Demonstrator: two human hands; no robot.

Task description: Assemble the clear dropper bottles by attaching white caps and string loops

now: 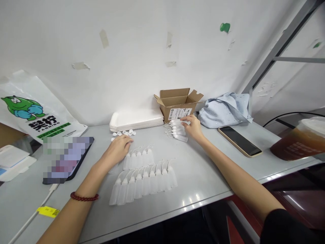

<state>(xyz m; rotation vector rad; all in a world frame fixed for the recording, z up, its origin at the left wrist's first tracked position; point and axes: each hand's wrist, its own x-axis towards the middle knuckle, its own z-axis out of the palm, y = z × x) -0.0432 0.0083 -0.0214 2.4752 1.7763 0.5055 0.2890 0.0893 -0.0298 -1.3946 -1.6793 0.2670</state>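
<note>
My right hand [193, 127] is at a small pile of translucent plastic squeeze bottles [179, 130] in front of the cardboard box. Its thumb and fingers are closed around the end of the top bottle. My left hand [117, 149] rests low over the table, fingers curled, right beside a cluster of small white caps [124, 133]. What its fingertips hold, if anything, is hidden. Between my arms, flat bottles with thin looped strings lie in two rows: a shorter back row [139, 159] and a longer front row [143, 183]. The left hand partly covers the back row's left end.
A stack of white foam trays [137, 121] and an open cardboard box [177, 105] stand against the wall. To the right are pale blue cloth [225, 110], a phone [240, 140] and a drink cup [299, 139]. Leftward lie another phone [68, 161], its cable [30, 218] and a printed bag [40, 105].
</note>
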